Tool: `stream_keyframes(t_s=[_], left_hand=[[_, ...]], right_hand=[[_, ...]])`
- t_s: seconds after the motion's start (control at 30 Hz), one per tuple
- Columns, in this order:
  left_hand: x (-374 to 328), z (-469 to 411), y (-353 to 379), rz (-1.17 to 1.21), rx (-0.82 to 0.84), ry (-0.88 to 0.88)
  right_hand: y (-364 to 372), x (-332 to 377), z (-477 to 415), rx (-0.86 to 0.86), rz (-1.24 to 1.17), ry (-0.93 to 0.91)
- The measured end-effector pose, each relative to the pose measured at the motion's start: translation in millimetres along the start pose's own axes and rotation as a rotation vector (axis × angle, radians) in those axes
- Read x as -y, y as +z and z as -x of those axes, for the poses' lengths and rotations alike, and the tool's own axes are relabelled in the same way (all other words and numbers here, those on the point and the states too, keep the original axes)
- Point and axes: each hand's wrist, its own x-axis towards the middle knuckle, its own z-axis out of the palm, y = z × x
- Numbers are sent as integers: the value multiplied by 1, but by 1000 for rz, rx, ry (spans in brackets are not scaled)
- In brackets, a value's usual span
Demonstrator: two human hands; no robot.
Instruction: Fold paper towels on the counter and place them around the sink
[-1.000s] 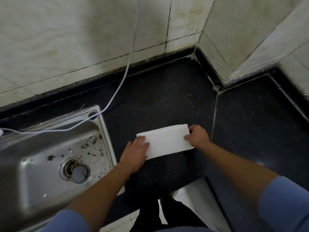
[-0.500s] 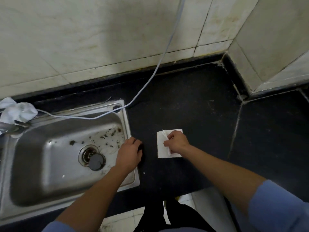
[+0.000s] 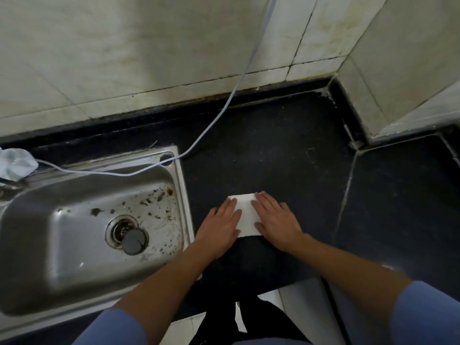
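A white paper towel [image 3: 246,214], folded into a small rectangle, lies flat on the black counter [image 3: 273,150] just right of the steel sink [image 3: 183,195]. My left hand [image 3: 221,226] presses its left side with straight fingers. My right hand [image 3: 275,219] lies flat on its right side, palm down. Both hands cover the towel's outer edges, so only its middle strip shows.
A pale cable [image 3: 231,95] hangs down the tiled wall and runs along the sink's back rim. A crumpled white cloth [image 3: 15,163] sits at the sink's far left. The sink bowl holds dirt specks and a drain plug [image 3: 134,241]. The counter's front edge is close below my wrists.
The long towel strip was folded over into a small rectangle. My left hand moved from the sink's edge back onto the towel, and my right hand went from pinching it to pressing flat.
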Motion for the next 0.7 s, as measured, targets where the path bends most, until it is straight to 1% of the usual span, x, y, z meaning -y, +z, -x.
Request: stream_keyframes(t_s=[0.07, 0.17, 0.23, 0.37, 0.5, 0.53, 0.6, 0.7], left_hand=[[5, -4, 9, -68, 56, 9], [15, -5, 19, -88, 65, 26], [17, -4, 21, -109, 49, 47], [10, -3, 15, -95, 48, 26], [8, 18, 4, -17, -123, -46], [10, 27, 4, -7, -169, -76], [13, 47, 3, 15, -204, -142], [19, 77, 1, 23, -236, -221]], right_hand=[[6, -12, 3, 180, 58, 34], [10, -21, 6, 176, 99, 18], [9, -20, 6, 217, 109, 10], [-4, -19, -2, 243, 126, -1], [-28, -14, -33, 155, 64, -48], [-31, -12, -43, 156, 66, -41], [-35, -6, -60, 222, 51, 11], [-41, 3, -73, 369, -64, 101]])
